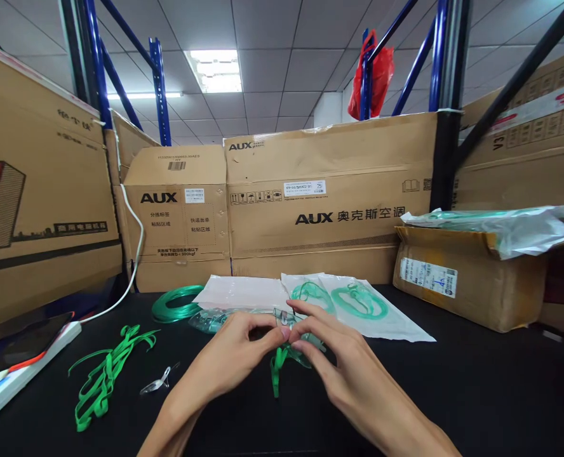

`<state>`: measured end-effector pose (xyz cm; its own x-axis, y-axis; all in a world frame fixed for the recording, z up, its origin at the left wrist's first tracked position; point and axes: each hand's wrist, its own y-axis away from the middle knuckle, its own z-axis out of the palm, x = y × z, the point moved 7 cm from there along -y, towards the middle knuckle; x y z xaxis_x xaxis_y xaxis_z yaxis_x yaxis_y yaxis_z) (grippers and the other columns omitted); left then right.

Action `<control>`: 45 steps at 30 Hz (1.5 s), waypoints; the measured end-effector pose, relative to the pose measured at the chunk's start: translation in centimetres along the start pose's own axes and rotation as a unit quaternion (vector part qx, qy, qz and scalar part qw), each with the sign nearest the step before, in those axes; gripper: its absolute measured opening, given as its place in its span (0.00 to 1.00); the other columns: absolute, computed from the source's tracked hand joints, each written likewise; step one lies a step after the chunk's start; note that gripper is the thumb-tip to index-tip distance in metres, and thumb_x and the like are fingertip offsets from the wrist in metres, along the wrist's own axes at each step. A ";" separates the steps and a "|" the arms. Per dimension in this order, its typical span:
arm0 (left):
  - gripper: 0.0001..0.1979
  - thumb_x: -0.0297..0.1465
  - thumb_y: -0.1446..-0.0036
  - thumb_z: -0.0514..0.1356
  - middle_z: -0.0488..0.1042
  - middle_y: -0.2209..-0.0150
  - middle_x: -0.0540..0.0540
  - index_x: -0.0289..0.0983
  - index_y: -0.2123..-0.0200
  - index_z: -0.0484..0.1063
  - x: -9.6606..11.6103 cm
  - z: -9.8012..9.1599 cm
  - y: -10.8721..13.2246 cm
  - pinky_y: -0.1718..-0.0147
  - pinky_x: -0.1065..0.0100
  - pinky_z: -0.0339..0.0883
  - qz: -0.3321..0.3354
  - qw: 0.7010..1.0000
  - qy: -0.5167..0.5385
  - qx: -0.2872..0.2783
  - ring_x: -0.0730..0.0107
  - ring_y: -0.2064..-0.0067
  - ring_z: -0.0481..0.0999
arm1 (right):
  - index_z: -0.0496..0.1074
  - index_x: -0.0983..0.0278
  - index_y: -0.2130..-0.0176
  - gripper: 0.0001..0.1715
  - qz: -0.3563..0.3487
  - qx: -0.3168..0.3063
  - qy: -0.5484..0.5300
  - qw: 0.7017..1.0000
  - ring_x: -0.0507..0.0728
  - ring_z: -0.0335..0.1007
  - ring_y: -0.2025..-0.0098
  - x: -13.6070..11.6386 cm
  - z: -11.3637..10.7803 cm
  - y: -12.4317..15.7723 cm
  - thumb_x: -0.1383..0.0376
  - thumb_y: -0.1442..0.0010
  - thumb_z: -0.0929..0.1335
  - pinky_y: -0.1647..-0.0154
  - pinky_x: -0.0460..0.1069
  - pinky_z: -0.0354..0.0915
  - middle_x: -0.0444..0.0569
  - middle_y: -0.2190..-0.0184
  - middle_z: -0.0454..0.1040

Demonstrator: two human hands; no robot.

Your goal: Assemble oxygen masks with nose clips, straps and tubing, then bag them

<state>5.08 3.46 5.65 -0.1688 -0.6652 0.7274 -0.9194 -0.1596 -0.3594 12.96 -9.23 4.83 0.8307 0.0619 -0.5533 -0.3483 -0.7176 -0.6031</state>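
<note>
Both my hands meet at the middle of the black table over a clear, green-tinted plastic piece that looks like an oxygen mask (305, 358), partly hidden by the fingers. A green elastic strap (275, 374) hangs from it toward me. My left hand (244, 349) pinches the piece at its near-left edge with thumb and index finger. Fingers of my right hand (327, 346) are bent around its right side, the tips close to the left thumb. Just behind the hands lies a clear plastic bag (210, 319) with greenish contents.
Loose green straps (105, 377) and a small shiny clip-like piece (158, 382) lie left. Behind are coiled green tubing (174, 304), a white sheet (239, 292) and packs with green tubing (382, 317). Cardboard boxes (329, 190) wall the back; a carton (477, 279) stands right, a phone (29, 339) left.
</note>
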 end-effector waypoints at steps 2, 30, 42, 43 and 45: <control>0.20 0.46 0.32 0.55 0.65 0.74 0.55 0.39 0.69 0.76 0.3 0.2 0.0 0.71 0.72 0.52 0.004 1.000 0.000 -0.002 0.70 0.70 0.61 | 0.75 0.53 0.59 0.08 0.003 0.010 0.005 1.000 0.65 0.61 0.32 -0.1 -0.6 0.0 0.61 0.30 0.65 0.33 0.65 0.57 0.43 0.34 0.67; 0.23 0.48 0.33 0.56 0.57 0.74 0.54 0.39 0.76 0.63 -0.2 0.3 0.2 0.69 0.70 0.49 -0.029 0.996 -0.075 -0.025 0.69 0.68 0.57 | 0.74 0.55 0.64 0.05 0.005 0.217 -0.009 0.976 0.64 0.74 0.43 -0.2 -9.4 0.1 0.59 0.35 0.69 0.47 0.59 0.70 0.45 0.43 0.75; 0.24 0.47 0.32 0.54 0.61 0.75 0.55 0.38 0.73 0.72 0.6 0.6 -0.3 0.69 0.70 0.51 -0.004 1.000 -0.004 0.014 0.70 0.69 0.58 | 0.65 0.55 0.44 0.27 0.104 -0.063 -0.178 0.977 0.62 0.73 0.45 1.6 -2.0 -0.9 0.53 0.39 0.73 0.46 0.57 0.71 0.50 0.47 0.73; 0.24 0.48 0.32 0.54 0.64 0.75 0.54 0.38 0.72 0.75 0.6 0.7 -0.3 0.69 0.70 0.52 -0.004 1.000 -0.003 0.011 0.69 0.69 0.60 | 0.63 0.55 0.42 0.30 0.117 -0.090 -0.197 0.969 0.61 0.75 0.49 1.9 -1.4 -0.8 0.52 0.39 0.73 0.49 0.57 0.72 0.50 0.51 0.75; 0.25 0.49 0.31 0.52 0.71 0.72 0.53 0.38 0.68 0.78 0.4 1.1 -0.2 0.68 0.70 0.56 -0.007 1.000 -0.019 -0.014 0.68 0.68 0.65 | 0.62 0.57 0.41 0.33 0.138 -0.126 -0.217 0.958 0.61 0.77 0.55 2.6 -0.9 -0.9 0.50 0.39 0.72 0.53 0.56 0.72 0.48 0.57 0.76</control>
<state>5.62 2.41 5.33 -0.1429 -0.6910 0.7086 -0.9309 -0.1494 -0.3333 15.82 -9.06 4.43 0.4438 0.0887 -0.8917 -0.3669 -0.8899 -0.2711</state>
